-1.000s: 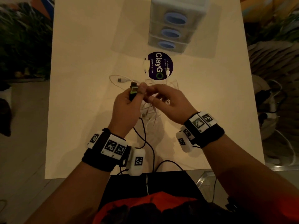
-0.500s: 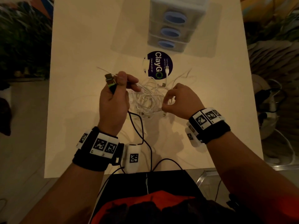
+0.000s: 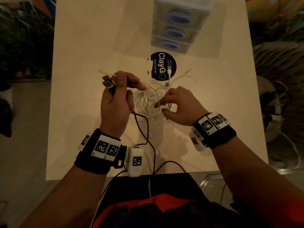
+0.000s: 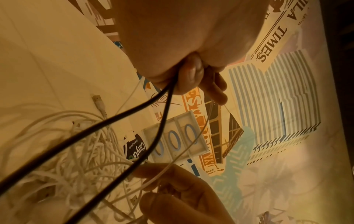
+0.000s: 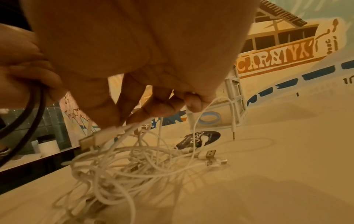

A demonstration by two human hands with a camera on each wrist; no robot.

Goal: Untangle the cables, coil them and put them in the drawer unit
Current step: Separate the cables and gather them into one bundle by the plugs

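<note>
The tabletop [image 3: 79, 46] carries the drawer unit [image 3: 181, 22] at its far edge, drawers closed. The white cable tangle [image 3: 148, 102] lies mid-tabletop, near a round sticker [image 3: 162, 65]. The left hand [image 3: 115, 102] grips a black cable [image 3: 144, 129] folded double with its plugs. The right hand [image 3: 179, 106] pinches a white strand from the heap. Pulling hard would likely tighten knots or drag the heap.
</note>
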